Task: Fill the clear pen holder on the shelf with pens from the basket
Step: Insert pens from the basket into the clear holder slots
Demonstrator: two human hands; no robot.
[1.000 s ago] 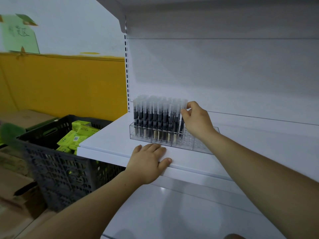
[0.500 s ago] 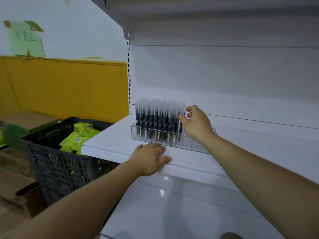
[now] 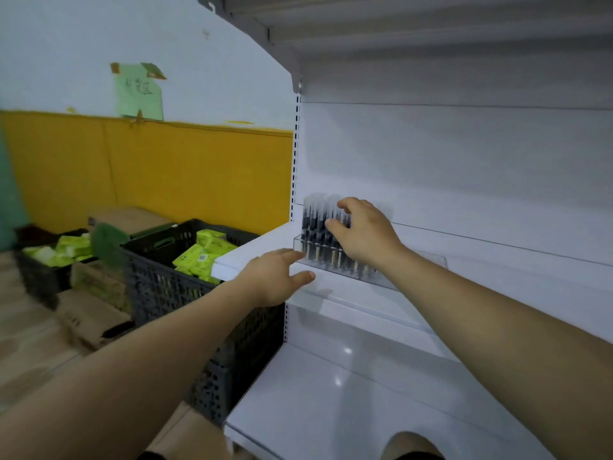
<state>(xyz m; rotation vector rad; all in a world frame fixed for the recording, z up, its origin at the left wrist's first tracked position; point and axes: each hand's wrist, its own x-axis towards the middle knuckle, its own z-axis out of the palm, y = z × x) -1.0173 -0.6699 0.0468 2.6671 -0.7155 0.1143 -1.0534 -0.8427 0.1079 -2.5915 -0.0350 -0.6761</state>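
While the pens [image 3: 315,224] stand upright in the left part of the clear pen holder [image 3: 428,260], the right hand [image 3: 368,235] curls over their caps, thumb in front, pinching the rightmost ones; whether it holds one pen or several cannot be told. The left hand [image 3: 275,277] lies flat and relaxed on the shelf [image 3: 358,297] at the holder's front-left corner. Free slots seem to remain at the holder's right end. The basket [image 3: 172,293] sits left of and below the holder, nearer the left hand.
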